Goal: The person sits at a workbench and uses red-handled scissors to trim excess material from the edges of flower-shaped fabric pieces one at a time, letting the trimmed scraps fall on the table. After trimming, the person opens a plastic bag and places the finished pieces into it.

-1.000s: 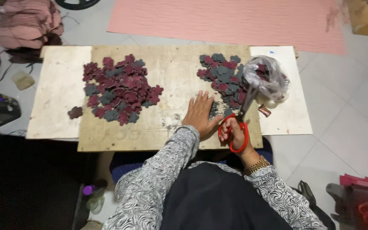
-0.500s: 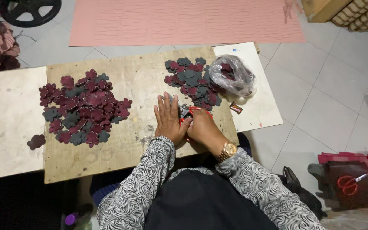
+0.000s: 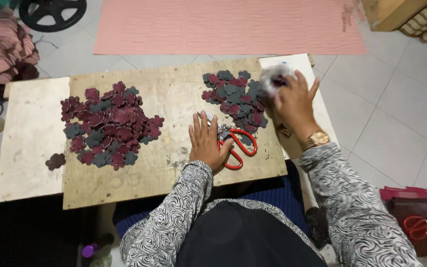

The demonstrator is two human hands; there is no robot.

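My left hand (image 3: 206,143) lies flat on the wooden board (image 3: 174,99), fingers spread, partly over the red-handled scissors (image 3: 237,148) that rest on the board. My right hand (image 3: 295,101) reaches to the board's right end and rests on a clear plastic bag (image 3: 274,78); motion blur hides whether it grips the bag. A small pile of maroon and grey flower-shaped cutouts (image 3: 233,96) lies just left of that hand. A larger pile of the same cutouts (image 3: 107,126) sits on the board's left half.
White boards flank the wooden one; the left white board (image 3: 28,143) bears a single cutout (image 3: 55,160). A pink mat (image 3: 228,27) lies on the tiled floor beyond. A second pair of red scissors (image 3: 418,226) lies on dark material at lower right. A black wheel (image 3: 53,11) is top left.
My right hand let go of the red scissors, which now lie on the board, and moved right to the plastic bag. My left hand stayed on the board.
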